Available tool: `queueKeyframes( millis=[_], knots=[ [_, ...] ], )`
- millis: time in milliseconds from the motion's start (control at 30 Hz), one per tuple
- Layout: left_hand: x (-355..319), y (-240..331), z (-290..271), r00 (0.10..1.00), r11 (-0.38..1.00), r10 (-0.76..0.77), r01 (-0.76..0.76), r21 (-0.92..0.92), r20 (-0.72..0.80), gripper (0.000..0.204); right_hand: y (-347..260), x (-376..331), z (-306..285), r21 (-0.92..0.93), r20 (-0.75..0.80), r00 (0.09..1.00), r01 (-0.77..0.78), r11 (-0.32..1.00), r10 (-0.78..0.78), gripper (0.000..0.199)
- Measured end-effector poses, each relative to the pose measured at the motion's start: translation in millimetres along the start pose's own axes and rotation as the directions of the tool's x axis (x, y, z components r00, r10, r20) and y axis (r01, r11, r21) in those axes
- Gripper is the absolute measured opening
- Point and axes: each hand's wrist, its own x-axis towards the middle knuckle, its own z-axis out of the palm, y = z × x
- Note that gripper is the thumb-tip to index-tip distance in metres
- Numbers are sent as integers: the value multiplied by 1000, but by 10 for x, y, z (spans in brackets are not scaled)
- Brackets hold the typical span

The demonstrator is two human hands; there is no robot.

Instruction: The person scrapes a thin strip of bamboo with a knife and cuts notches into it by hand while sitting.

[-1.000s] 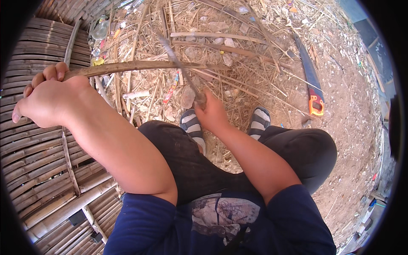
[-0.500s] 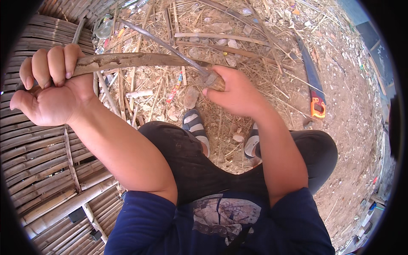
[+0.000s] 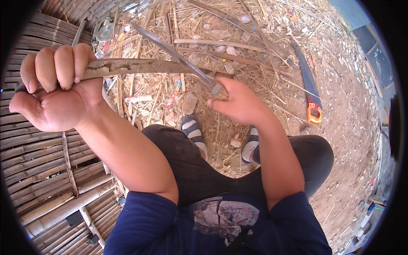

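Note:
My left hand is raised at the left, its fingers wrapped round one end of a long brown strip of wood or bamboo with rough, peeling patches. The strip runs across to the right. In front of my knees, my right hand grips the short wooden handle of a long, narrow knife. Its blade points up and to the left, crossing over the strip close to the handle. Whether the edge touches the strip, I cannot tell. The strip's far right end lies partly behind my right hand.
A handsaw with an orange handle lies on the dirt at right. Slats, straw and stones litter the ground ahead. A slatted bamboo wall or platform stands close on the left. My sandalled feet are below the knife.
Both hands and the strip appear slightly lower and further right in the picture. The knife blade is tilted a little more steeply, still across the strip. Both grips are kept.

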Motion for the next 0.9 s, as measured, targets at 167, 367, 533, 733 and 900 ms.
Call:
queueKeyframes(
  millis=[167,367,533,733,900],
  knots=[
    [-40,-1,-7,987,987,90,-71,141,-133,49,293,88,263,70,3,994,-113,991,113,48],
    [-45,49,-159,964,970,163,-117,215,-209,57,743,98,410,-21,-45,959,-280,960,279,47],
    [-45,31,-97,972,966,145,-98,241,-184,55,289,103,370,67,-56,998,-10,998,13,47],
    [-51,34,-85,970,964,146,-96,246,-196,55,694,142,550,100,-83,965,-240,966,249,46],
    [-47,24,-123,960,955,164,-97,281,-226,55,1500,97,708,41,-235,854,-468,883,464,44]
  ],
)
